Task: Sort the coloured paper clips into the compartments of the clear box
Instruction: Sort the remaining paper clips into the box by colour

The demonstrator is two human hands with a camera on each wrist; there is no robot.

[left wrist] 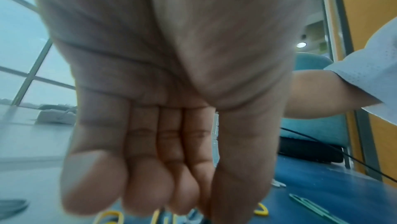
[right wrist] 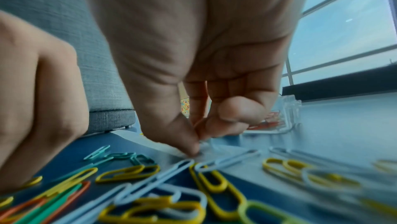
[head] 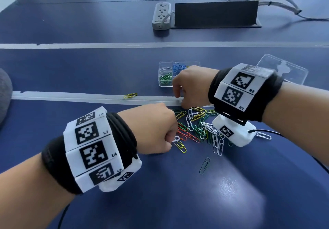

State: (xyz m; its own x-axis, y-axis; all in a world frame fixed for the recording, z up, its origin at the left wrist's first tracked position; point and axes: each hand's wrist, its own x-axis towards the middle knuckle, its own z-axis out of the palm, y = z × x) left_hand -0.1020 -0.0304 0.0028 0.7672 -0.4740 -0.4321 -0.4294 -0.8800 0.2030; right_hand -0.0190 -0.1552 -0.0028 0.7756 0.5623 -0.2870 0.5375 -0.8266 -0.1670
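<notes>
Pinching white clip [head: 175,138], left hand [head: 151,129] fisted; right hand [head: 188,84] fingertips [right wrist: 193,149] pressed together at pile [head: 199,125] edge on counter [head: 89,72].

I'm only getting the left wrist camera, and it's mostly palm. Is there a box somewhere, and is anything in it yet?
Observer: Yes. In the head view the clear box sits just beyond the right hand, with green clips in its near left compartment.
Operator: Any other colours in there?
Observer: Blue clips fill a compartment behind the green one.
Operator: And what is that right hand up to?
Observer: In the right wrist view, its thumb and forefinger tips meet at the pale tape strip, at the far edge of the loose pile. I cannot tell whether they hold a clip.
</notes>
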